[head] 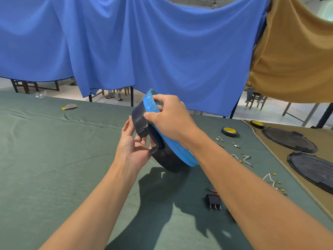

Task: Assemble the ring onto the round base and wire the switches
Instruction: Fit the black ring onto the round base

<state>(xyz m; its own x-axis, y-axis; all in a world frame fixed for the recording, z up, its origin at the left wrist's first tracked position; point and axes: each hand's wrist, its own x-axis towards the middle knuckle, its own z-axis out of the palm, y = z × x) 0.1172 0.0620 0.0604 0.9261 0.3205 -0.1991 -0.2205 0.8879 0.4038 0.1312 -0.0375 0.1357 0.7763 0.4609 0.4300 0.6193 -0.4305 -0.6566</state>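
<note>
The round base [167, 159], a black plastic drum, is held tilted on edge above the green-covered bench [54, 150]. The blue ring [149, 103] already sits around its far rim.

The right hand [169, 114] grips the top of the assembly, with its fingers curled over the ring's lip and the thumb pressed on the black wall. The left hand [131, 147] holds the base from below at the recessed switch pocket [153, 136]. Its thumb lies along the wall and its fingers hook under the pocket's edge. Whether they also pinch a small part there is not clear.

Both pieces look like stiff moulded plastic, light enough to turn in the air. The ring is glossy and probably slick, so the lip held between fingers and thumb is the safer purchase. The pocket's thin edges seem the likeliest place to flex or crack if squeezed hard.

A black rocker switch [213, 200] lies on the bench near the right forearm. White wires [269, 178] with small terminals lie farther right, and a tape roll [229, 131] sits beyond them. The wires are limp and best lifted by their terminals.
</note>
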